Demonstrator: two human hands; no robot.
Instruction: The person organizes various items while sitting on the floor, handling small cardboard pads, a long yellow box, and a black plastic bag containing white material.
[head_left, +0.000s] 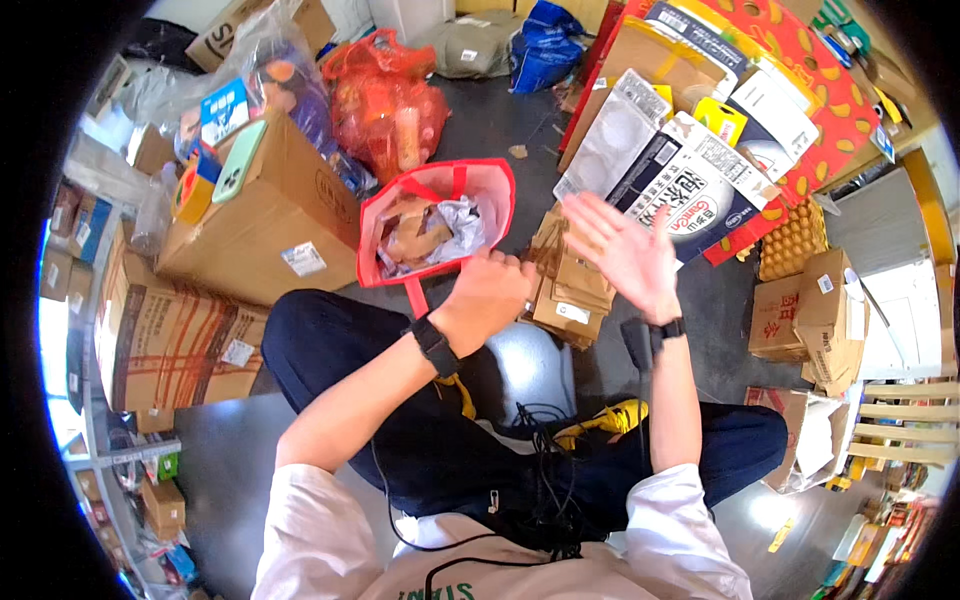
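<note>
My left hand (484, 300) is curled into a loose fist at the near right edge of a red bag (512, 202); whether its fingers hold anything is hidden. Crumpled brown paper (420, 232) and grey-white plastic wrap (466, 223) lie inside the bag. My right hand (626, 251), palm up with fingers spread, holds nothing. It is above the floor between a stack of flattened brown cardboard (577, 289) and a printed flattened carton (690, 184). Both wrists wear black bands.
A large cardboard box (285, 202) at left carries a mint-green phone (240, 161) and a tape dispenser (196, 184). Behind the bag sits a full red plastic bag (390, 105). An egg tray (793, 238) and cardboard boxes (832, 307) stand right. Black cables (536, 427) cross my lap.
</note>
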